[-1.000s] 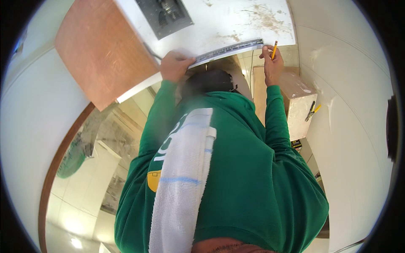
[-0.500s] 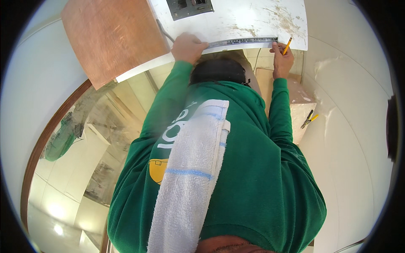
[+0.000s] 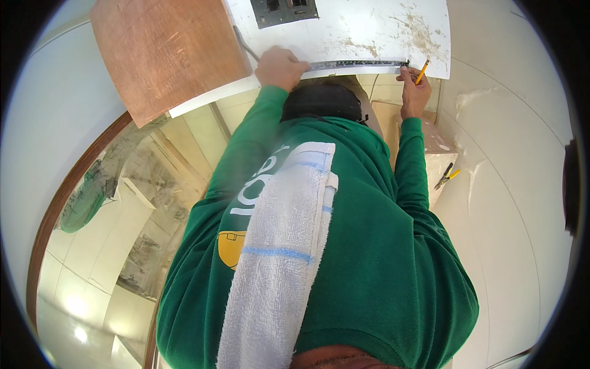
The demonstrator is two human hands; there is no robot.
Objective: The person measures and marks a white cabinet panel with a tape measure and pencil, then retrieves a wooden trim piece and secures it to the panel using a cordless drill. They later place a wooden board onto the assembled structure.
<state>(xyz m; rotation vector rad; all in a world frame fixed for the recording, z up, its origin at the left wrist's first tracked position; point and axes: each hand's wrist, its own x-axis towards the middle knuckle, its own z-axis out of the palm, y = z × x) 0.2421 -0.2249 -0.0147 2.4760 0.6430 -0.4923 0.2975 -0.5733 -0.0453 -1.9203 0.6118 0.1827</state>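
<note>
A long grey strip with dark markings, like a ruler (image 3: 359,64), lies along the near edge of a white board (image 3: 362,27). Its left end runs under my left hand (image 3: 281,67), which is closed on it with the thumb stretched along it. At the other end, my right hand (image 3: 415,91) is closed around a yellow pencil (image 3: 422,72) that sticks up out of the fingers. Its fingertips touch the strip's end by the board's edge. The palms' undersides are hidden.
A brown wooden panel (image 3: 166,55) lies over the board's left part. A dark plate with openings (image 3: 284,11) sits farther back. Yellow-handled pliers (image 3: 447,176) rest on a box (image 3: 435,161) at right. A white towel (image 3: 276,246) hangs over my green top.
The board and both hands sit slightly lower and farther right in view. Hold on strip and pencil looks the same.
</note>
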